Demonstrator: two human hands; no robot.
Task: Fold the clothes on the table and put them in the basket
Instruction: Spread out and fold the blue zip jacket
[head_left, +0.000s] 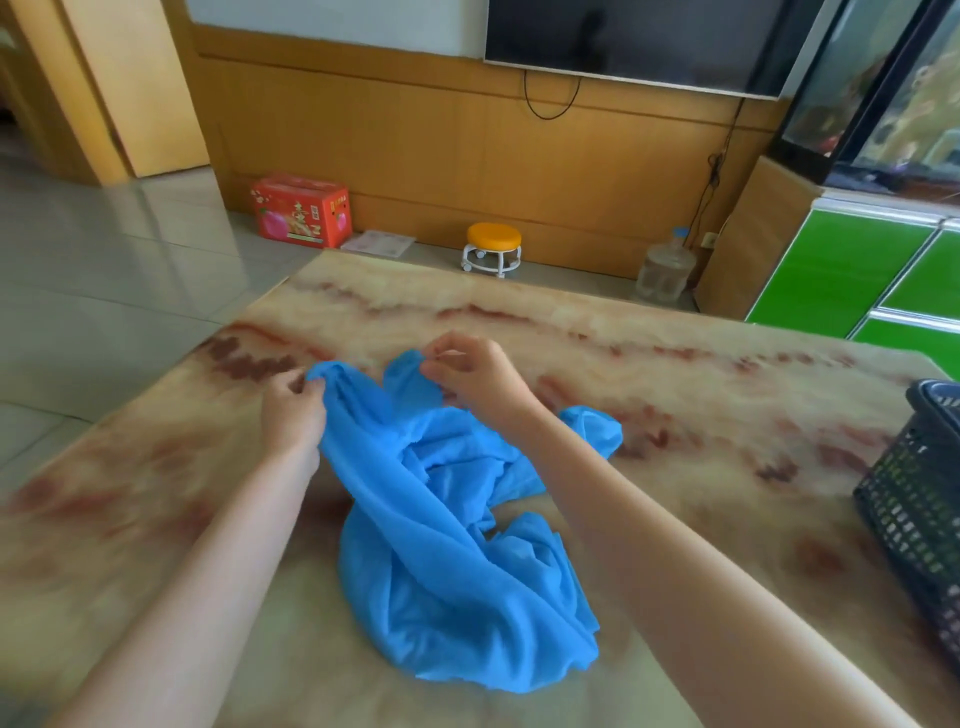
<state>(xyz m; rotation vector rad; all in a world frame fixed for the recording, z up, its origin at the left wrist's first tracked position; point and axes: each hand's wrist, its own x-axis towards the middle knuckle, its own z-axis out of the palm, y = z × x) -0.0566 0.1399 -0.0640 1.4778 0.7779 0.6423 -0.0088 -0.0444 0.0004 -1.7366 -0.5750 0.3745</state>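
Soft, bright daylight fills the room. The floor tiles shine with pale glare at the left. Shadows on the table are weak. The edges bend, and all looks slightly blurred.

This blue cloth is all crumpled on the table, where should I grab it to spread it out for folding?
Take the blue cloth by its far edge, from above, pinching two spread points as the left hand and right hand do. The rest lies bunched toward you on the table, so lifting that edge should probably let it hang open.
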